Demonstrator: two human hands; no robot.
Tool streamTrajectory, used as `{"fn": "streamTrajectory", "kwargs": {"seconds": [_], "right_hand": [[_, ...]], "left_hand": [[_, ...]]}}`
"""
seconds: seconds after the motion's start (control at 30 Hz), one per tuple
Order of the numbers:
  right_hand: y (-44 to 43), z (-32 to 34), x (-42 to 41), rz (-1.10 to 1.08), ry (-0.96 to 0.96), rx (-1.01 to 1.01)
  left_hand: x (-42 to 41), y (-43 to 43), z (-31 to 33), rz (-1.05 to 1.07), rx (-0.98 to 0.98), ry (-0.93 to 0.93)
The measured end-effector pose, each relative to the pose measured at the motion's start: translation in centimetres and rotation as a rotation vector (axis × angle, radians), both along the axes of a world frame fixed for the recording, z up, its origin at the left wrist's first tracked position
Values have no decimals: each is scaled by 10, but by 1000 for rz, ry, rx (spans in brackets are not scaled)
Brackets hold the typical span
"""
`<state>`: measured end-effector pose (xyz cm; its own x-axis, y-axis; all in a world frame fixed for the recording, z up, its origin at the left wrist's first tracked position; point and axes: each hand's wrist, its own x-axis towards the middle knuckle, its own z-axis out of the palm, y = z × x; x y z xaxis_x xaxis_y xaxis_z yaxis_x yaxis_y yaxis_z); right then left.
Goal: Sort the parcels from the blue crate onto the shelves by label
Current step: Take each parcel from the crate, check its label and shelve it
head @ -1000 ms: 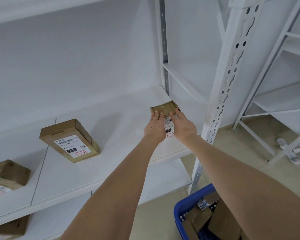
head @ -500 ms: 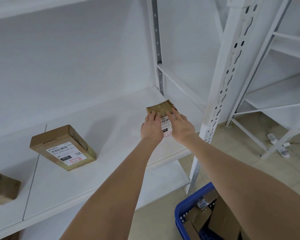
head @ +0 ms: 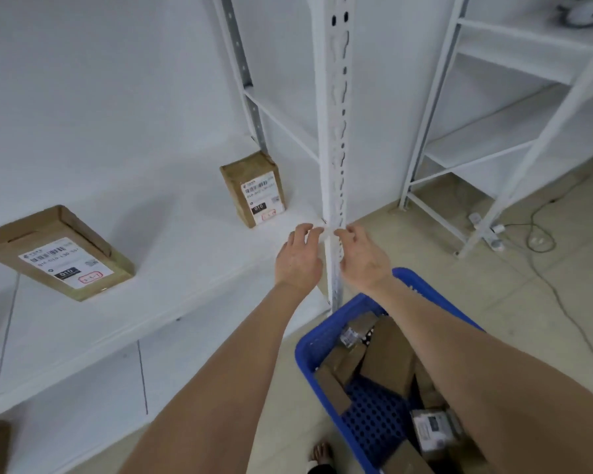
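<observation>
My blue crate (head: 326, 340), by the foot of the white post (head: 334, 131), holds brown parcels (head: 387, 357). The small parcel (head: 254, 188) lies on the shelf (head: 185, 268) left of that post; my left hand (head: 298, 260) and right hand (head: 363, 260) have released it, fingers slack and empty.

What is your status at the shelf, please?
Left hand and right hand open, empty. Parcel lies on shelf, label up, apart from hands. More parcels in crate. Post close by hands.
</observation>
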<state>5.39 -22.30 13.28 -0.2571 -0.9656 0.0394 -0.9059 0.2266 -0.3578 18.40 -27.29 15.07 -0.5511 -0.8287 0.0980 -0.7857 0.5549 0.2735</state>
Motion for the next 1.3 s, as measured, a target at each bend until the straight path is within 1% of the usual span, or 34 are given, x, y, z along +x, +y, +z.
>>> {"fn": "streamTrajectory", "kwargs": {"seconds": [0.07, 0.23, 0.37, 0.5, 0.6, 0.73, 0.83, 1.0, 1.1, 1.17, 1.23, 1.3], "right_hand": [[44, -18, -24, -55, -17, 52], [164, -64, -75, -169, -85, 242], [239, -108, -101, -313, -178, 397], [274, -148, -105, -464, -401, 493], [278, -185, -102, -497, -511, 541], [268, -244, -98, -579, -695, 542], [255, -294, -93, -676, -885, 496], [219, -375, -81, -748, -1118, 505], [196, -419, -75, -740, -1207, 488], [187, -436, -72, -766, -1239, 481], [185, -446, -73, -814, -1245, 455], [188, -449, -75, -859, -1267, 452]], "left_hand": [[-19, 42, -22, -23, 111, -65], [-58, 150, -89, -2, 487, -204], [-85, 220, -130, 34, 592, -259], [-96, 252, -165, -22, 714, -363], [-105, 255, -198, 19, 745, -370], [-117, 242, -247, 57, 780, -359], [-119, 221, -288, 114, 819, -330], [-113, 166, -366, 232, 777, -244], [-110, 139, -406, 382, 874, -186], [-108, 132, -428, 440, 965, -145], [-108, 131, -444, 488, 1043, -110], [-106, 133, -446, 536, 1088, -82]]}}
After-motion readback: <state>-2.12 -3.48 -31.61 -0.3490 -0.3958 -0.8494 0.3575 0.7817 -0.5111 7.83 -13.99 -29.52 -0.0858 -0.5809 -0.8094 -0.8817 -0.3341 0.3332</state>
